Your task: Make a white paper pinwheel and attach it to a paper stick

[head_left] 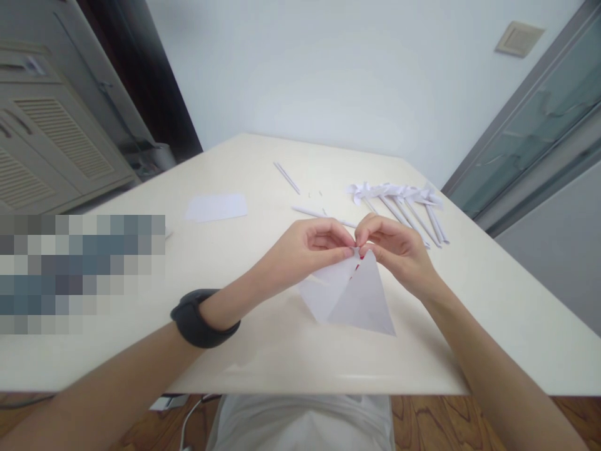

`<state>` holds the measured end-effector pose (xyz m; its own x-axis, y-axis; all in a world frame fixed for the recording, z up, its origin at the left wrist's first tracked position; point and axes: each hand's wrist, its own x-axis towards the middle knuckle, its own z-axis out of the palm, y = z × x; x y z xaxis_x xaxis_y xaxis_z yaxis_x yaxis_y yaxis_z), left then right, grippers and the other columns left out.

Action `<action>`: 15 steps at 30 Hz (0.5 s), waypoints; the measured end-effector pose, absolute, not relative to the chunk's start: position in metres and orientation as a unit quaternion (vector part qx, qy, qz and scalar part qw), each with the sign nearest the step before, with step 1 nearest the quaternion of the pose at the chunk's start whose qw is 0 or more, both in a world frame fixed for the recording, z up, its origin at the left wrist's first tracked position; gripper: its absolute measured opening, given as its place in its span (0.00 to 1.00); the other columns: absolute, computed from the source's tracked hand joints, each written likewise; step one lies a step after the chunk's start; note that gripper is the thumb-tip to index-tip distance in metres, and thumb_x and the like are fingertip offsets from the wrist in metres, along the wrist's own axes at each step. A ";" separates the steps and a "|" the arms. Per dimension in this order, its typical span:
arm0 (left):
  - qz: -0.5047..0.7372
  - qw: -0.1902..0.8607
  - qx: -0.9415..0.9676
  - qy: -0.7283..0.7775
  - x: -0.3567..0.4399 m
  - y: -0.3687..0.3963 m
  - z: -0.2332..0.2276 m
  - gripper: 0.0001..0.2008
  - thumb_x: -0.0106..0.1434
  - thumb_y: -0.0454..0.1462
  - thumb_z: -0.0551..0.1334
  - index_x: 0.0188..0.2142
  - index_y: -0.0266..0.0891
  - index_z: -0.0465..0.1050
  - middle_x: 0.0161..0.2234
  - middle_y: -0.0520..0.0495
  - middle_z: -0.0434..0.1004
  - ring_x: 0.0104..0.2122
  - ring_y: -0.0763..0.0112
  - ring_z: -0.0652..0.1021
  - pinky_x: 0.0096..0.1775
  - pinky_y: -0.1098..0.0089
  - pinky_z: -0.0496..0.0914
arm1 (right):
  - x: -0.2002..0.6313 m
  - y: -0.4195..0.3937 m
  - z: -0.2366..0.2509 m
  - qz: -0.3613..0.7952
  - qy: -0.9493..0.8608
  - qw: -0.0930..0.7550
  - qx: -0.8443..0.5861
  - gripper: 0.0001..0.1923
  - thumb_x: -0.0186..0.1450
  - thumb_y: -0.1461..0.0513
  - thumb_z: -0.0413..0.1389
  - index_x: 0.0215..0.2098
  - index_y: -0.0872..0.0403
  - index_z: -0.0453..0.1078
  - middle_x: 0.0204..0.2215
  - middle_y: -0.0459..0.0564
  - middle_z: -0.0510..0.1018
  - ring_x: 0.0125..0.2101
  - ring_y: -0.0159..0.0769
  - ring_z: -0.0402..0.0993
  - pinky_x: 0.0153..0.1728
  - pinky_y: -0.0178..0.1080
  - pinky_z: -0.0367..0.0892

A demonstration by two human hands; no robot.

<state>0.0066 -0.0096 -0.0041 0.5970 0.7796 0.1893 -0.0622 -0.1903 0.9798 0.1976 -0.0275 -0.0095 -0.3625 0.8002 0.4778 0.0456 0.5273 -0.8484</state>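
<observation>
Evidently, white paper (369,300) spreads below both pinching hands (322,243) (399,241).

Folded sheet (364,300): thin, smooth matt paper | pinwheels (399,191): matt paper | tabletop (493,313): smooth, softly glossy | wristband (190,322): matt, rubber-like | floor (425,419): grained, wood-like | wall switch (520,39): smooth, plastic-looking | lap garment (305,427): creased cloth

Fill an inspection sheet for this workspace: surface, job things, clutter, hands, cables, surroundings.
Surface: pale tabletop; a pixelated patch hides part of the left side.
Job things: white paper piece, red showing near the fingertips.
Clutter: tiny scraps, loose white sticks, paper sheet, apparent paper pinwheels.
Hands: left hand and right hand pinch the paper piece's top.
Cables: white cable below the table's front edge; dark cable lower left.
Surroundings: white wall, wall switch, louvered cabinet.
</observation>
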 end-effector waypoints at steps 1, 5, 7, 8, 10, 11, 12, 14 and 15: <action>0.363 0.581 0.679 0.264 0.007 -0.010 -0.004 0.06 0.58 0.37 0.64 0.33 0.36 0.73 0.32 0.49 0.78 0.34 0.71 0.78 0.37 0.72 0.70 | 0.198 -0.028 -0.009 0.387 -0.730 0.483 -0.291 0.02 0.62 0.63 0.57 0.33 0.53 0.71 0.30 0.46 0.68 0.32 0.31 0.65 0.35 0.36 0.62; 0.359 0.586 0.676 0.267 0.007 -0.010 -0.004 0.07 0.57 0.38 0.64 0.33 0.36 0.73 0.32 0.48 0.78 0.34 0.70 0.78 0.37 0.71 0.69 | 0.198 -0.028 -0.008 0.377 -0.736 0.477 -0.298 0.02 0.61 0.62 0.58 0.33 0.52 0.72 0.31 0.47 0.69 0.33 0.33 0.66 0.37 0.37 0.63; 0.356 0.587 0.676 0.267 0.007 -0.011 -0.003 0.07 0.57 0.39 0.64 0.32 0.37 0.73 0.32 0.48 0.78 0.33 0.69 0.78 0.37 0.70 0.70 | 0.198 -0.028 -0.007 0.375 -0.738 0.474 -0.300 0.03 0.61 0.61 0.58 0.33 0.52 0.72 0.31 0.47 0.69 0.34 0.33 0.66 0.37 0.37 0.63; 0.355 0.588 0.676 0.268 0.007 -0.011 -0.003 0.07 0.57 0.39 0.64 0.32 0.37 0.73 0.31 0.48 0.78 0.33 0.69 0.78 0.37 0.70 0.70 | 0.198 -0.028 -0.007 0.375 -0.738 0.474 -0.300 0.03 0.61 0.61 0.58 0.33 0.52 0.72 0.31 0.47 0.69 0.33 0.33 0.66 0.37 0.37 0.63; 0.355 0.585 0.678 0.268 0.007 -0.011 -0.003 0.07 0.57 0.39 0.64 0.32 0.37 0.73 0.31 0.48 0.78 0.33 0.69 0.78 0.37 0.70 0.70 | 0.198 -0.029 -0.007 0.378 -0.738 0.471 -0.300 0.03 0.61 0.61 0.58 0.32 0.52 0.72 0.30 0.47 0.69 0.33 0.33 0.66 0.36 0.37 0.63; 0.352 0.584 0.681 0.269 0.007 -0.011 -0.003 0.06 0.57 0.38 0.64 0.32 0.37 0.73 0.31 0.48 0.78 0.33 0.69 0.78 0.37 0.70 0.69 | 0.197 -0.029 -0.007 0.381 -0.737 0.470 -0.301 0.03 0.61 0.61 0.58 0.32 0.53 0.71 0.30 0.47 0.69 0.32 0.33 0.66 0.36 0.37 0.63; 0.346 0.582 0.684 0.269 0.007 -0.011 -0.003 0.06 0.57 0.39 0.63 0.32 0.37 0.73 0.31 0.48 0.78 0.34 0.69 0.78 0.37 0.70 0.69 | 0.197 -0.029 -0.008 0.384 -0.736 0.468 -0.302 0.03 0.61 0.61 0.58 0.32 0.53 0.71 0.30 0.46 0.69 0.32 0.32 0.66 0.36 0.36 0.63; 0.326 0.583 0.694 0.268 0.007 -0.010 -0.004 0.07 0.58 0.39 0.63 0.34 0.38 0.73 0.32 0.48 0.78 0.34 0.68 0.78 0.38 0.69 0.69 | 0.197 -0.029 -0.008 0.393 -0.729 0.469 -0.306 0.03 0.61 0.61 0.58 0.32 0.53 0.70 0.29 0.46 0.68 0.31 0.31 0.66 0.35 0.36 0.63; 0.313 0.585 0.699 0.266 0.006 -0.009 -0.005 0.07 0.58 0.39 0.63 0.35 0.38 0.73 0.33 0.48 0.78 0.35 0.68 0.77 0.38 0.69 0.69 | 0.197 -0.029 -0.009 0.399 -0.724 0.470 -0.308 0.03 0.61 0.61 0.58 0.32 0.53 0.70 0.29 0.46 0.68 0.31 0.31 0.66 0.35 0.35 0.63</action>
<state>0.0065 -0.0087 -0.0047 0.6627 0.7383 0.1252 0.0064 -0.1727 0.9850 0.1971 -0.0293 -0.0090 -0.3675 0.8215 0.4359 0.0710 0.4921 -0.8676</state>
